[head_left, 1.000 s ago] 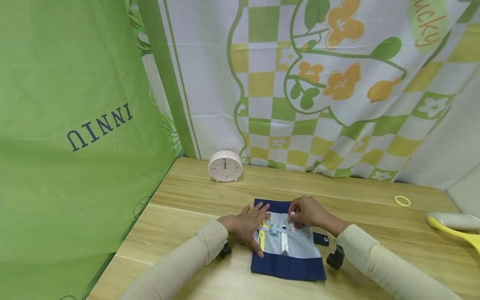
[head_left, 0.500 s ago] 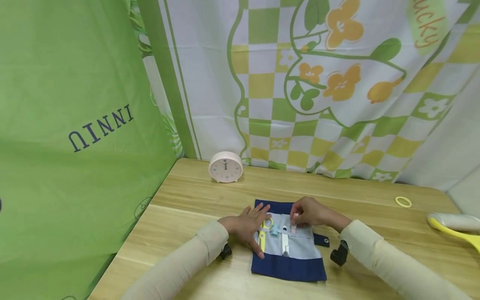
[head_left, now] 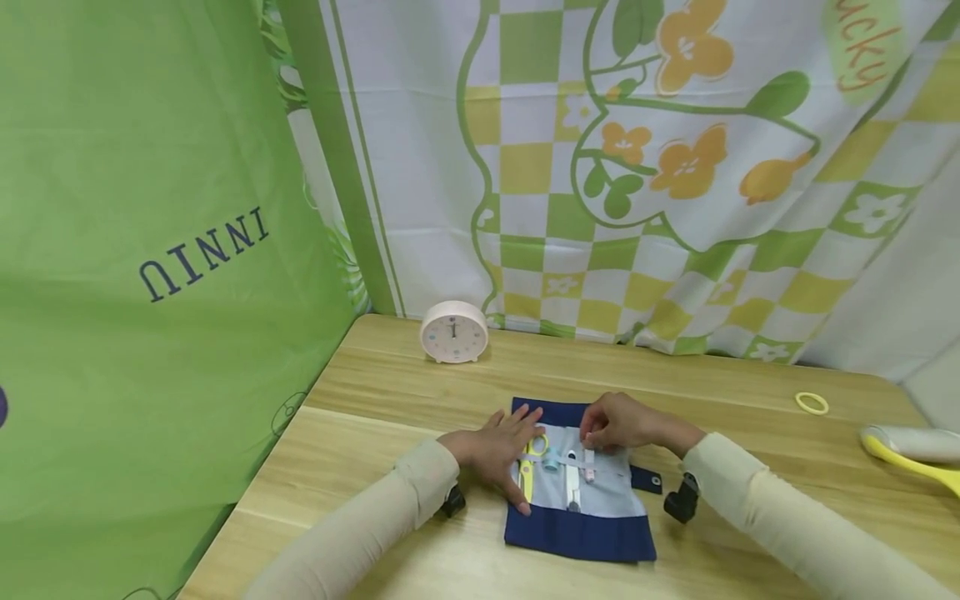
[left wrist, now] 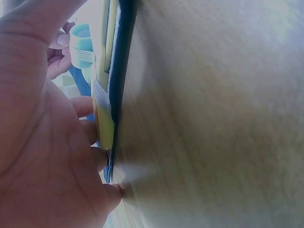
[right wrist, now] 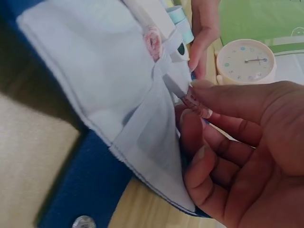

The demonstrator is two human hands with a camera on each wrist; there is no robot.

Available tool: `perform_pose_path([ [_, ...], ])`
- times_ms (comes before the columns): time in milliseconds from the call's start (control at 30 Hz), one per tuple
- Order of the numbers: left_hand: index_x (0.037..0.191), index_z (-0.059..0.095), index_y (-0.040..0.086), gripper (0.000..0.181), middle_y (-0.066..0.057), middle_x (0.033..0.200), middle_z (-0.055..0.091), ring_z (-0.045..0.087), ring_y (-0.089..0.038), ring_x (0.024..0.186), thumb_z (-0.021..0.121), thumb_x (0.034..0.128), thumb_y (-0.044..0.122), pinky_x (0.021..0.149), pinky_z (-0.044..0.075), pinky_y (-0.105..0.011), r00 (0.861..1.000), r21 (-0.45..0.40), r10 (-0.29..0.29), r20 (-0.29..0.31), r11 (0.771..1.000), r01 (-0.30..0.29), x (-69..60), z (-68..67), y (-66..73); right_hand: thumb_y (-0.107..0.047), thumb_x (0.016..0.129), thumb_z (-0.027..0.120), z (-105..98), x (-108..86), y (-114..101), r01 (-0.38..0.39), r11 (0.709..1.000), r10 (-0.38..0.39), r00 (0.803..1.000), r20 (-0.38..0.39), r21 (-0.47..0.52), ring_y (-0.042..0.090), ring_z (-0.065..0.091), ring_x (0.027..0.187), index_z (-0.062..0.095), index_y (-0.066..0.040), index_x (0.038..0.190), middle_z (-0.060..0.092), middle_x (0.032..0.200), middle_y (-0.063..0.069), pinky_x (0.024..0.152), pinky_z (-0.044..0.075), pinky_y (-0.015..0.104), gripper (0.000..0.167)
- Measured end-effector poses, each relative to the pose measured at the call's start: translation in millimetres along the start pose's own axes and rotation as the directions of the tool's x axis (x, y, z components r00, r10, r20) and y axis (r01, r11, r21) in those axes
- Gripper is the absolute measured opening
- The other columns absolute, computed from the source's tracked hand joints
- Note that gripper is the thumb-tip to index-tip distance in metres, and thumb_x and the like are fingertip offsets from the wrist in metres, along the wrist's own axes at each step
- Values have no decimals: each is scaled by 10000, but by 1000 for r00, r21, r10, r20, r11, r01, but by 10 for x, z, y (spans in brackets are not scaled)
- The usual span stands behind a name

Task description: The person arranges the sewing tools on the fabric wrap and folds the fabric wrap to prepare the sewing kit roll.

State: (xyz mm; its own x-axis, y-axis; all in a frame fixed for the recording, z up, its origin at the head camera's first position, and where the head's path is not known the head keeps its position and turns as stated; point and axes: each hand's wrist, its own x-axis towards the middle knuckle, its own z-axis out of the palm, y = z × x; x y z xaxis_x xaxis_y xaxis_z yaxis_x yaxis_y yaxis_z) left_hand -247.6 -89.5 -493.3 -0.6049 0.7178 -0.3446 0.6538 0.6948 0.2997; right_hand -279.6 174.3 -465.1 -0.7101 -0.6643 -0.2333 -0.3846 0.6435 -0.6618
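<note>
Pink-and-white stick (head_left: 589,467) lay under the elastic strap (right wrist: 137,111) of an unfolded navy sewing case (head_left: 577,535), toward the right of its pale inner panel. The right hand (head_left: 618,422) reached in from the right, wrist bent above the panel, its grip clamped on the stick's far end between thumb and index finger, the other fingers curled beneath. The left hand (head_left: 495,454) rested flat on the case's left side, its fingers spread apart and straight toward the far side, thumb angled near. Lengthwise, the stick ran near to far, with a pink end facing near and the strap crossing it. The fingers hid its far tip from the head view.

Just left of it lay a white utility knife (head_left: 573,487), then a teal spool (head_left: 551,460), then yellow scissors (head_left: 527,481), partly covered by the left hand. A snap tab (head_left: 647,480) stuck out to the right. Well apart on the wooden tabletop (head_left: 405,400) were a round clock (head_left: 454,332), far left, and a yellow ring (head_left: 812,412), far right.
</note>
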Motion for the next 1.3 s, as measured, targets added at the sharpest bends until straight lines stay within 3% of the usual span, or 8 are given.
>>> perform_pose_path([
  [400,1619,122,141,1244,-73,1710,-83,-89,-286,1587,795,715,668,1264,31,-577,1000,-4,27,-6,1000,-27,88,-8,32,-95,858,773,8,-83,70,-40,998,37,997,63,47,51,551,606,743,-75,798,681,707,-31,556,462,208,70],
  [633,1620,120,141,1239,-76,1710,-84,-89,-288,1586,796,722,661,1263,26,-578,999,-3,39,-5,999,-39,127,-28,71,-109,860,776,2,-146,103,-49,998,47,998,43,31,50,550,609,754,-78,796,687,703,-31,555,461,203,75],
  [800,1621,117,142,1240,-74,1708,-86,-84,-287,1586,795,722,662,1263,35,-581,999,12,50,-2,999,-50,159,-17,103,-138,917,717,-1,-349,-7,2,989,-22,991,-134,-146,1,536,646,748,-107,878,684,763,-65,580,457,199,59],
  [933,1617,159,156,1187,-68,1712,-33,-34,-282,1590,724,746,731,1265,66,-575,999,18,48,-10,999,-48,176,-4,111,-172,931,695,158,-753,-237,95,912,-220,934,-281,-399,-40,545,678,743,-156,908,678,801,-119,588,460,190,55],
  [1033,1588,280,175,1003,-43,1700,157,127,-268,1584,599,835,756,1256,163,-563,997,55,38,-71,998,-35,180,-40,85,-268,949,683,430,-1099,-369,237,806,-397,896,-200,-542,-37,589,749,731,-194,954,683,865,-141,612,481,186,89],
  [1100,1552,370,175,816,-17,1668,273,217,-248,1565,526,927,677,1246,224,-536,993,92,35,-113,995,-25,168,-99,47,-398,984,622,635,-1284,-397,306,753,-431,899,-84,-582,-4,643,843,726,-176,1060,710,969,-109,663,517,196,256],
  [1233,1517,445,157,521,15,1634,355,276,-205,1546,453,1027,334,1242,275,-461,989,195,51,-139,981,-23,116,-176,-98,-575,1018,444,979,-1492,-308,321,710,-350,933,81,-626,115,686,1104,647,-118,1301,697,1267,17,772,581,308,575],
  [1300,1516,450,156,499,24,1633,353,297,-182,1537,437,1019,192,1236,292,-440,989,240,65,-131,970,-32,73,-158,-184,-614,1011,407,1064,-1546,-228,282,726,-289,953,94,-628,154,659,1204,612,-118,1363,646,1376,53,809,588,391,642],
])
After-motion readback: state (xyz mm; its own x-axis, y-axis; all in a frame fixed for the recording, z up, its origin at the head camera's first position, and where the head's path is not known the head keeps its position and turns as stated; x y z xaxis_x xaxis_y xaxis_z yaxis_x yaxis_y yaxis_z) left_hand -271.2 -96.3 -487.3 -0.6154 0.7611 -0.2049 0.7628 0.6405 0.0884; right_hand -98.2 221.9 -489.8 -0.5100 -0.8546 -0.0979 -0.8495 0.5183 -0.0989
